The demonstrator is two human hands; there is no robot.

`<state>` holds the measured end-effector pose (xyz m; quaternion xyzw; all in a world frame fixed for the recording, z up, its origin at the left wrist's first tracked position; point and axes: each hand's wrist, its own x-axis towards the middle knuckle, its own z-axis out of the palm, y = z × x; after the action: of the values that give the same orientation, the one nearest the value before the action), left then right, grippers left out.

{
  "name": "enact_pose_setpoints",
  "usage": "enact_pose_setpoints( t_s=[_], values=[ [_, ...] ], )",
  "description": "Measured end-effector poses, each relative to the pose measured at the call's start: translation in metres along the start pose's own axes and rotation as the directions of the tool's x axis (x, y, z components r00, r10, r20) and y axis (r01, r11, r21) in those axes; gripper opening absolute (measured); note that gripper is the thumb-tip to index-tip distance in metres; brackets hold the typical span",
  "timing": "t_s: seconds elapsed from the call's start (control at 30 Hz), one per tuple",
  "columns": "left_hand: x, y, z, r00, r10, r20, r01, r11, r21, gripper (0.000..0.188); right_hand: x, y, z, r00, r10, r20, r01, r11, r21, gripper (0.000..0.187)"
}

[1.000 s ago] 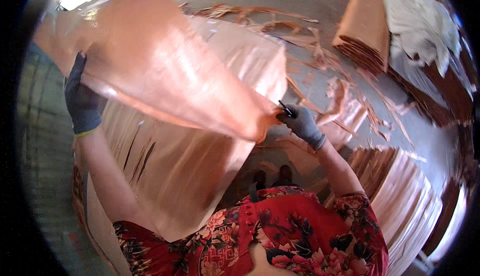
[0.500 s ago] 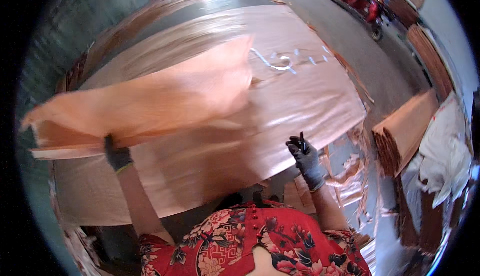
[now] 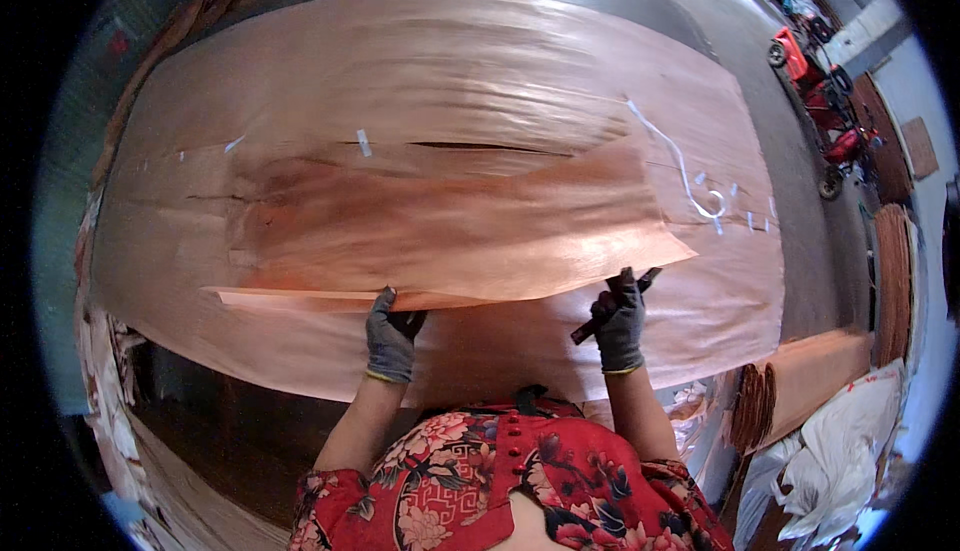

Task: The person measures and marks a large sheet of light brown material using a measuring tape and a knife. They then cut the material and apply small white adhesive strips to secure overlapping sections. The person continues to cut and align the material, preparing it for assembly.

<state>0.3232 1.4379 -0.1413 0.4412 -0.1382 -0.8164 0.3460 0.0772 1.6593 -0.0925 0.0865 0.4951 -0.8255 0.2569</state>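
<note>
A grey concrete floor (image 3: 805, 251) runs along the right side of a workshop, past a parked red three-wheeler (image 3: 840, 136) and a pale wall (image 3: 925, 221). In front of the person lies a broad brown sheet (image 3: 450, 41), which serves as the worktop; it carries a dark slit (image 3: 490, 148), short bits of pale blue tape (image 3: 363, 142) and a curling white strip (image 3: 675, 151) toward the right. The smaller orange-brown sheet (image 3: 470, 221) lies over the near middle of it, its near edge lifted toward the person and a pale strip showing at the left of that edge. The left hand (image 3: 391, 336), gloved in grey, pinches this edge, its fingers closed on it with the thumb on top. The right hand (image 3: 622, 326), gloved alike, has its fingers wrapped around a dark hand tool (image 3: 590, 329) just beside the sheet's near right corner; whether it also grips the sheet, I cannot tell. To handle so thin a sheet well, it seems best to keep the pinch light, hold the edge evenly so that it does not crease or split, and keep the tool's end turned away from the surface. As for containers, a crumpled white sack (image 3: 830, 461) lies at the lower right beside a folded brown bundle (image 3: 815, 371); what it contains, if anything, does not show.
</note>
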Motion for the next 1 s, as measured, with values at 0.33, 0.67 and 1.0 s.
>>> enact_pose_setpoints(
  t_s=[0.33, 0.67, 1.0],
  values=[
    [-0.029, 0.034, -0.010, 0.876, 0.225, -0.426, -0.064, 0.931, 0.359, 0.032, 0.041, -0.032, -0.009, 0.993, 0.060, -0.101, -0.071, 0.991, -0.111, 0.014],
    [-0.012, 0.195, 0.149, 0.618, 0.742, 0.260, -0.772, 0.512, 0.376, 0.019, 0.094, -0.123, 0.084, 0.872, -0.135, 0.471, 0.167, 0.986, -0.026, 0.032],
    [0.103, 0.229, 0.144, 0.705, 0.614, 0.356, -0.700, 0.520, 0.490, 0.015, 0.077, -0.106, 0.089, 0.991, -0.026, 0.129, 0.005, 0.988, 0.157, 0.022]
  ],
)
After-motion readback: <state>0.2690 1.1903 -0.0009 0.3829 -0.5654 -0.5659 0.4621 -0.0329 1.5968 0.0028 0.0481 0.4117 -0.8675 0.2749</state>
